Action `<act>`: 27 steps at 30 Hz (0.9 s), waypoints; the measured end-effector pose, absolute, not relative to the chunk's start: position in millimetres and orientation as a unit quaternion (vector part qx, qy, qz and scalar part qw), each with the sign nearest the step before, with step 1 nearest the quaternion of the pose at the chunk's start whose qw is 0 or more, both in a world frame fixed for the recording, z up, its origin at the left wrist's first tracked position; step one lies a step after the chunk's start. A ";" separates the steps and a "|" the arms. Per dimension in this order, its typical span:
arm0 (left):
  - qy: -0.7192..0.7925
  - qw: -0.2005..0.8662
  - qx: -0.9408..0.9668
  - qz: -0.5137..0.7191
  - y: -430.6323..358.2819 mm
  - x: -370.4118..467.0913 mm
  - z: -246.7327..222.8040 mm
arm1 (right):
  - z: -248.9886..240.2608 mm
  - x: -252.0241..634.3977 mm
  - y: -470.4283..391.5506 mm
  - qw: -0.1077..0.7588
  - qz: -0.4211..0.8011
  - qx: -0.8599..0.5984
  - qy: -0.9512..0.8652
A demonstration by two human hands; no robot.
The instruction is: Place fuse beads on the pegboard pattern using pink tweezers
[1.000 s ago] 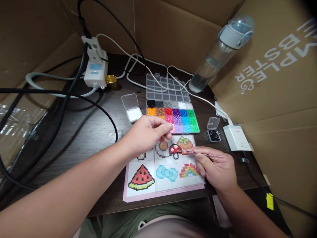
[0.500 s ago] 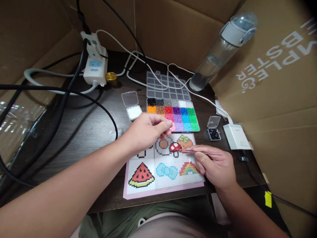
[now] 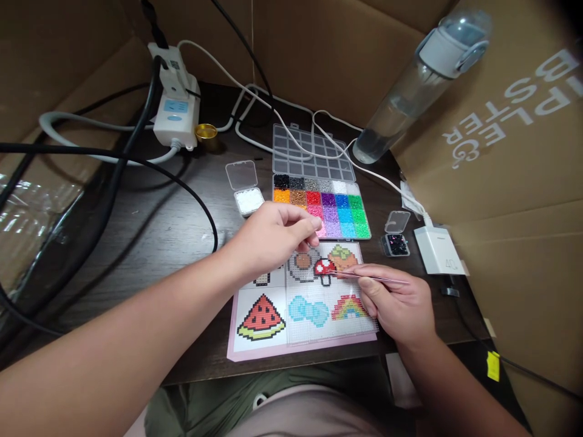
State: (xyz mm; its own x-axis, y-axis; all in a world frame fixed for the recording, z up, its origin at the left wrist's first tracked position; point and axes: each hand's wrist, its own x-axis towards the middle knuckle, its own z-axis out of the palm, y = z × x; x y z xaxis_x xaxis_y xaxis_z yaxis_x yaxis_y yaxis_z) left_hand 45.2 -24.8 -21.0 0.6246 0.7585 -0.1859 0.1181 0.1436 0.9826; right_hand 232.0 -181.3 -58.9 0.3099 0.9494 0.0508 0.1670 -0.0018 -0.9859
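My right hand (image 3: 396, 306) grips slim tweezers (image 3: 385, 278), their tip at the red and white mushroom (image 3: 325, 267) made of small beads. The mushroom lies on a clear pegboard (image 3: 334, 334). Beneath the board is a pattern sheet (image 3: 248, 300) with pixel pictures: a watermelon slice, a blue bow and a rainbow among them. My left hand (image 3: 283, 230) hovers over the upper part of the board, thumb and fingers pinched together; whatever is between them is too small to make out. Behind it stands an open sectioned box of coloured beads (image 3: 345, 215), partly covered by the hand.
A small open case of white beads (image 3: 249, 200) sits left of the bead box, one of dark beads (image 3: 397, 244) to the right. A water bottle (image 3: 401, 109), a white charger (image 3: 439, 252), a power strip (image 3: 175, 124), a gold cup (image 3: 207, 136) and loose cables surround the workspace.
The view has shifted slightly, so the table things sit a little further right and higher. Both hands keep nearly the same pose, with the tweezers still at the mushroom.
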 end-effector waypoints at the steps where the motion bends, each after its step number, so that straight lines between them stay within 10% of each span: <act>1: 0.361 0.664 0.608 0.241 -24.8 45.3 -21.1 | -59.1 232.0 -181.4 0.533 0.367 -0.607 -0.462; 27: 0.360 0.664 0.610 0.240 -25.1 46.2 -20.5 | -60.2 231.7 -180.6 0.521 0.372 -0.620 -0.453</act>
State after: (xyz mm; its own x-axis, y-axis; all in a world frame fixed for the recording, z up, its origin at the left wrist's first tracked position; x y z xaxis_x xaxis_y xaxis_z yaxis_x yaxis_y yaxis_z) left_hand 46.2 -25.1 -20.5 0.6260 0.7577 -0.1844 0.1201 0.1399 0.9828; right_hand 231.7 -180.6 -60.2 0.3123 0.9499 0.0111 0.1736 -0.0455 -0.9838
